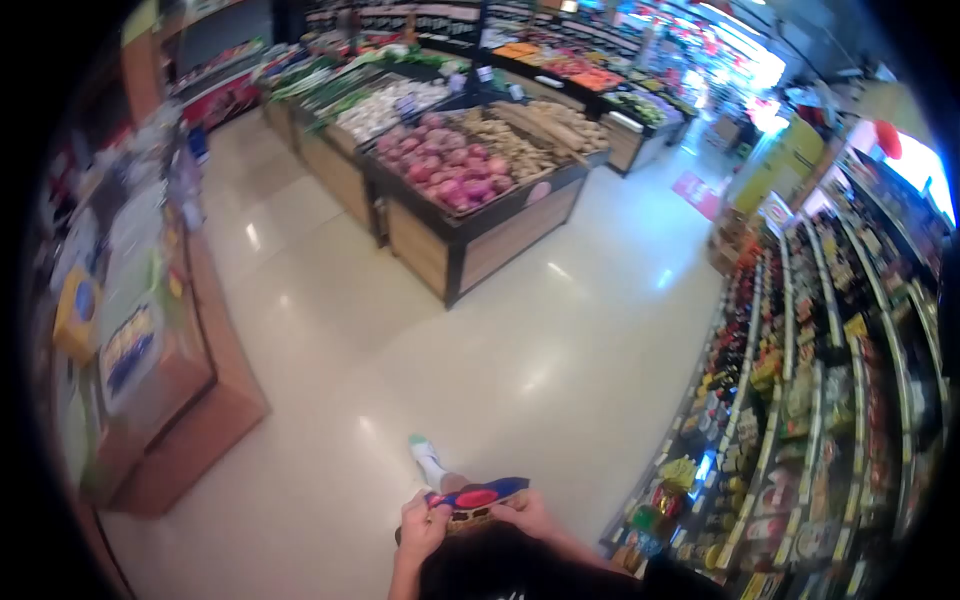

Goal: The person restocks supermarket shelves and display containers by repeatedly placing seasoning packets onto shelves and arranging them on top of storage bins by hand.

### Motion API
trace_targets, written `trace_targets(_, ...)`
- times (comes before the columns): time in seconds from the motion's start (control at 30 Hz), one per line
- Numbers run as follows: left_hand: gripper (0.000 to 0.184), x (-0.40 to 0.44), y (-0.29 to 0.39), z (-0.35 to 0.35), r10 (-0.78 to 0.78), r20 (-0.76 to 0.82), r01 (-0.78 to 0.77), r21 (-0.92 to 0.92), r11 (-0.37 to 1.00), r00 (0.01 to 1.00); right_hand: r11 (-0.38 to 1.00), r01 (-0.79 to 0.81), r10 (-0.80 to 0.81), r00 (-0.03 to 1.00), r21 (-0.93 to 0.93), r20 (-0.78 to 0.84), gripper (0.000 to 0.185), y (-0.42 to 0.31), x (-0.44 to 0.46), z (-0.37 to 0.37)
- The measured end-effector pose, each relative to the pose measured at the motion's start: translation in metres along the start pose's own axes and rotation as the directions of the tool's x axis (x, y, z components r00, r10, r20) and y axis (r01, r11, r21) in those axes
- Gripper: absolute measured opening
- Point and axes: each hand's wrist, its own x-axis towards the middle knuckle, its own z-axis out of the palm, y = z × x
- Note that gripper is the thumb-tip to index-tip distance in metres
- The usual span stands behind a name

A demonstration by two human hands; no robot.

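Low in the view, in front of my body, I hold a small blue packet (478, 497) with a red oval and a brown-and-yellow lower part. Its print is too small to read. My left hand (424, 524) has its fingers closed on the packet's left end. On the opposite end, my right hand (527, 514) pinches the edge between thumb and fingers. The packet is stretched out between both hands. Just beyond it a foot in a white shoe (427, 460) shows on the pale floor.
A wooden produce stand (500, 235) with red onions (445, 165) and ginger-like roots (500, 140) stands ahead. Shelves of packaged goods (800, 420) line the right side. A brown counter (205, 400) stands at left. Glossy floor (500, 350) runs between them.
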Motion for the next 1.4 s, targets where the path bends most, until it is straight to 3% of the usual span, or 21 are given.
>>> trace_targets(0.1, 0.028, -0.005, -0.014, -0.011, 0.140, 0.009, -0.140, 0.134, 0.981, 0.990, 0.960, 0.179, -0.161, 0.982, 0.215, -0.100, 0.027, -0.020, 0.012, 0.022)
trace_targets(0.2, 0.022, -0.005, -0.012, -0.033, 0.094, 0.089, -0.110, 0.186, 0.976, 0.992, 0.971, 0.151, -0.146, 0.988, 0.186, -0.039, 0.016, -0.003, 0.032, 0.025)
trace_targets(0.33, 0.032, -0.007, -0.013, -0.063, -0.017, -0.068, 0.027, 0.144, 0.989, 0.998, 0.989, 0.128, -0.132, 0.989, 0.078, 0.060, 0.007, -0.041, 0.071, 0.057)
trace_targets(0.43, 0.022, -0.014, -0.018, -0.075, -0.271, -0.229, 0.227, -0.202, 0.953, 0.935, 0.997, 0.064, -0.069, 0.987, 0.040, 0.145, 0.012, -0.055, 0.101, 0.088)
trace_targets(0.47, 0.014, -0.017, -0.018, -0.087, -0.372, -0.192, 0.326, -0.233, 0.916, 0.908, 0.999, 0.012, -0.019, 0.987, 0.045, 0.161, 0.015, -0.063, 0.109, 0.100)
trace_targets(0.5, 0.014, -0.019, -0.021, -0.096, -0.346, -0.235, 0.295, -0.226, 0.928, 0.908, 0.998, -0.038, 0.028, 0.984, 0.052, 0.176, 0.018, -0.066, 0.118, 0.110)
trace_targets(0.57, 0.015, -0.017, -0.028, -0.117, -0.285, -0.308, 0.229, -0.205, 0.952, 0.908, 0.997, 0.070, -0.077, 0.919, 0.032, 0.387, 0.023, -0.064, 0.147, 0.123)
trace_targets(0.6, 0.016, -0.014, -0.027, -0.126, -0.348, -0.369, 0.242, -0.304, 0.921, 0.862, 0.991, 0.132, -0.132, 0.867, 0.034, 0.481, 0.025, -0.063, 0.164, 0.128)
trace_targets(0.67, 0.019, -0.006, -0.025, -0.144, -0.472, -0.455, 0.224, -0.498, 0.838, 0.756, 0.968, 0.120, 0.026, 0.827, -0.221, 0.562, 0.029, -0.062, 0.190, 0.138)
trace_targets(0.7, 0.020, 0.001, -0.028, -0.156, -0.463, -0.489, 0.254, -0.434, 0.864, 0.739, 0.931, 0.126, 0.105, 0.806, -0.343, 0.583, 0.031, -0.061, 0.201, 0.142)
trace_targets(0.73, 0.022, 0.008, -0.034, -0.168, -0.451, -0.524, 0.286, -0.368, 0.885, 0.722, 0.972, 0.106, 0.032, 0.825, -0.210, 0.564, 0.031, -0.057, 0.207, 0.152)
trace_targets(0.77, 0.024, 0.013, -0.039, -0.180, -0.444, -0.555, 0.327, -0.302, 0.895, 0.703, 0.972, 0.082, 0.057, 0.830, -0.221, 0.556, 0.031, -0.049, 0.219, 0.158)
trace_targets(0.83, 0.029, 0.013, -0.074, -0.204, -0.520, -0.504, 0.352, -0.395, 0.849, 0.689, 0.972, 0.018, 0.113, 0.837, -0.233, 0.535, 0.030, -0.030, 0.243, 0.176)
trace_targets(0.9, 0.034, 0.012, -0.106, -0.227, -0.590, -0.448, 0.371, -0.485, 0.792, 0.672, 0.983, -0.048, 0.127, 0.872, -0.176, 0.472, 0.029, -0.067, 0.253, 0.207)
trace_targets(0.93, 0.042, 0.017, -0.095, -0.240, -0.699, -0.254, 0.345, -0.727, 0.594, 0.668, 0.982, -0.064, 0.140, 0.879, -0.178, 0.456, 0.029, -0.077, 0.261, 0.218)
trace_targets(1.0, 0.043, 0.033, -0.064, -0.244, -0.670, -0.375, 0.329, -0.655, 0.680, 0.640, 0.971, -0.043, 0.147, 0.881, -0.234, 0.449, 0.029, -0.090, 0.275, 0.233)
trace_targets(1.1, 0.044, 0.040, -0.052, -0.263, -0.543, -0.532, 0.316, -0.461, 0.829, 0.649, 0.999, -0.048, 0.030, 0.811, 0.016, 0.584, 0.030, -0.100, 0.297, 0.252)
trace_targets(1.17, 0.040, 0.041, -0.069, -0.280, -0.437, -0.608, 0.290, -0.330, 0.899, 0.663, 0.987, -0.155, 0.104, 0.801, 0.037, 0.589, 0.029, -0.093, 0.318, 0.278)
trace_targets(1.23, 0.038, 0.039, -0.081, -0.295, -0.466, -0.632, 0.314, -0.345, 0.884, 0.619, 0.978, -0.104, 0.189, 0.796, -0.178, 0.574, 0.029, -0.103, 0.329, 0.296)
trace_targets(1.33, 0.038, 0.030, -0.084, -0.311, -0.499, -0.688, 0.379, -0.335, 0.862, 0.527, 0.989, -0.056, 0.132, 0.744, -0.136, 0.654, 0.028, -0.127, 0.336, 0.317)
trace_targets(1.4, 0.039, 0.028, -0.100, -0.323, -0.533, -0.716, 0.284, -0.451, 0.846, 0.451, 0.978, -0.139, 0.208, 0.725, -0.157, 0.656, 0.028, -0.116, 0.350, 0.335)
